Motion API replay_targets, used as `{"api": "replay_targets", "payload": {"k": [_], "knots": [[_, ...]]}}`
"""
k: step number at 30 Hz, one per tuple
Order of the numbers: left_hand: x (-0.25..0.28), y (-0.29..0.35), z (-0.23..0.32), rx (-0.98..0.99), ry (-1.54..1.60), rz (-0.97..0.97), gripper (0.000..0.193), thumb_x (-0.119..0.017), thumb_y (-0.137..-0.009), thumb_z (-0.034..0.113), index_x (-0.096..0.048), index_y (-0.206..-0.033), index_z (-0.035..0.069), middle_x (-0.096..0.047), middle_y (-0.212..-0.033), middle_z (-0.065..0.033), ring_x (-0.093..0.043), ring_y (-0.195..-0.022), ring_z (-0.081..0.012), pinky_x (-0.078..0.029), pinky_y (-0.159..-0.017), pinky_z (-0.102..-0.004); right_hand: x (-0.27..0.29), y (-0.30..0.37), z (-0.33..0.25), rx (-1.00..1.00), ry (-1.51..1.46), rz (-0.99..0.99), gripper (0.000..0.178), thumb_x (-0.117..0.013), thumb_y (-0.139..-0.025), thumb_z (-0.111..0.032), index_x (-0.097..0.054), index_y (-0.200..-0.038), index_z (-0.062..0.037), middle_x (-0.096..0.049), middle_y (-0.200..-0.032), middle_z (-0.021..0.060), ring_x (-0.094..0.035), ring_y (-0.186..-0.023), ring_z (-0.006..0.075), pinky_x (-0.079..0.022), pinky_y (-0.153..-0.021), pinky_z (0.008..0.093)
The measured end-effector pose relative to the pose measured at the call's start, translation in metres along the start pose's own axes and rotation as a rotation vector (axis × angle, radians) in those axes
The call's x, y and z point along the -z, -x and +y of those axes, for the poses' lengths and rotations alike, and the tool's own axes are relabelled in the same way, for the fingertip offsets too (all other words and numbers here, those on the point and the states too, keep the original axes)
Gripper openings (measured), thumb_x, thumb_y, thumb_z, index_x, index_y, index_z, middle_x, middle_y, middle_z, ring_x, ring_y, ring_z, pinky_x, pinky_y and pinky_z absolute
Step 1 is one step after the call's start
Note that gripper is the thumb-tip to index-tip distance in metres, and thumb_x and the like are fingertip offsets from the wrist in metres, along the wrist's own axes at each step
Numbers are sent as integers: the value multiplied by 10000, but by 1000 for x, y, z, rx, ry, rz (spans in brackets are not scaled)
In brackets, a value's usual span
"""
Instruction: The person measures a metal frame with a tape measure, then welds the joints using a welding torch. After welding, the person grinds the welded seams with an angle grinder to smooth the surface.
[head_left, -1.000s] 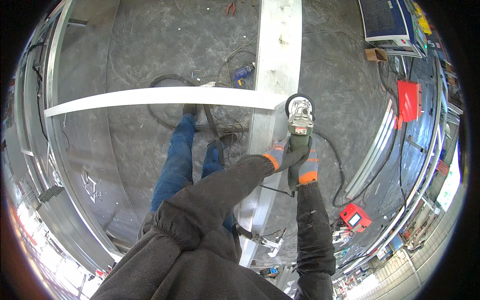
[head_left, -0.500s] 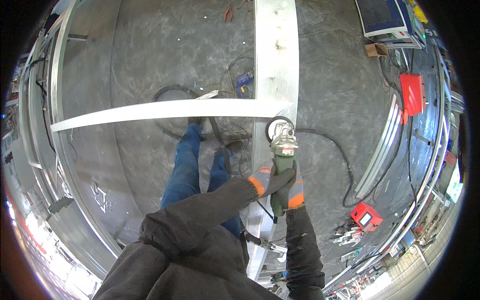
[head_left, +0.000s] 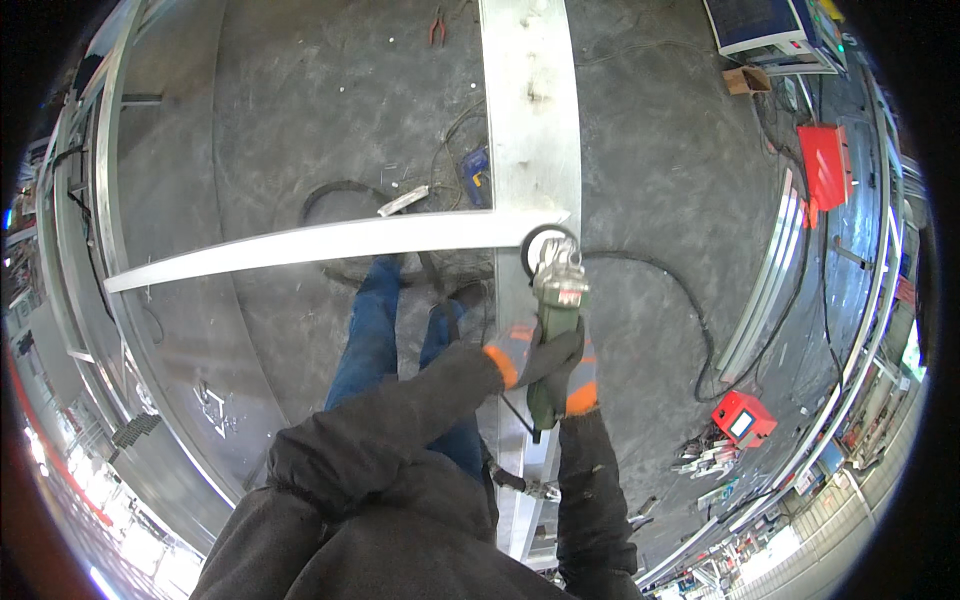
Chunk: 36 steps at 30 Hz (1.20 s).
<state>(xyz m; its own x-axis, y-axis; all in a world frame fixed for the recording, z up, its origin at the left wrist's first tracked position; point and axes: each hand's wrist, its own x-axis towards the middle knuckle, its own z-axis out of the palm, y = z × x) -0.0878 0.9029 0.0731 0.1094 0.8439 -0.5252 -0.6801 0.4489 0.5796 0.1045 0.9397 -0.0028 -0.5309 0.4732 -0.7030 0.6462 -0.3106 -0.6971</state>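
My left hand [head_left: 537, 353], in a grey and orange glove, is closed round the green body of an angle grinder [head_left: 557, 312]. Just behind it, my right hand [head_left: 579, 384] grips the same tool from the right side, in a matching glove. The grinder's round disc, with a dark rim, is over the wide metal beam [head_left: 530, 110], close to the end of a narrow metal bar [head_left: 310, 243] that meets the beam crosswise. Whether the disc touches metal or spins, I cannot tell. The tool's head covers part of the disc.
A dark hose [head_left: 695, 305] curves over the floor at right. Near the beam lie a blue power tool [head_left: 476, 175] and red-handled pliers [head_left: 437, 27]. Metal strips [head_left: 765, 280], a red case [head_left: 825, 168] and a red box [head_left: 743, 419] are farther right. My legs [head_left: 365, 330] are left of the beam.
The whole view has shifted and turned slightly, so the beam appears farther left. Both hands keep their hold on the grinder, which stays beside the bar's end.
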Motion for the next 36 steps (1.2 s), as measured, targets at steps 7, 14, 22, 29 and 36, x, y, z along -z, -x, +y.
{"api": "replay_targets", "payload": {"k": [7,14,22,29,36], "knots": [[-1,-26,8,44,-81,43,250,-581,-993,279,-593,-1157,91,-634,-936,-19,-582,-858,-115,-511,-761,-291,13,-19,-60,160,160,203,488,-634,-918,-233,-468,-1331,-33,-624,-1217,108,-621,-1075,229,-498,-920,390],[8,-65,-1,-136,-232,197,563,-669,-860,416,-573,-1273,46,-677,-1163,-164,-642,-1093,-297,-496,-950,-388,29,-37,-115,234,377,305,524,-666,-879,-271,-475,-1305,-33,-630,-1180,139,-629,-1057,266,-502,-885,390],[9,-59,5,-162,-318,159,556,-673,-877,407,-570,-1286,44,-672,-1188,-170,-639,-1110,-304,-489,-968,-394,28,-33,-119,229,499,351,492,-672,-871,-262,-492,-1270,-38,-630,-1144,151,-633,-1043,306,-497,-881,404],[8,-61,4,-193,-403,183,518,-660,-881,402,-587,-1264,60,-678,-1155,-147,-656,-1050,-274,-497,-939,-395,32,-35,-102,233,647,358,476,-695,-843,-239,-507,-1234,-42,-634,-1123,144,-631,-1023,306,-495,-881,396],[8,-58,1,-171,-318,129,486,-649,-892,410,-603,-1229,63,-687,-1098,-136,-656,-1029,-271,-498,-928,-403,38,-37,-91,111,803,241,510,-707,-829,-235,-508,-1257,-41,-633,-1169,160,-637,-1039,325,-502,-891,399]]}}
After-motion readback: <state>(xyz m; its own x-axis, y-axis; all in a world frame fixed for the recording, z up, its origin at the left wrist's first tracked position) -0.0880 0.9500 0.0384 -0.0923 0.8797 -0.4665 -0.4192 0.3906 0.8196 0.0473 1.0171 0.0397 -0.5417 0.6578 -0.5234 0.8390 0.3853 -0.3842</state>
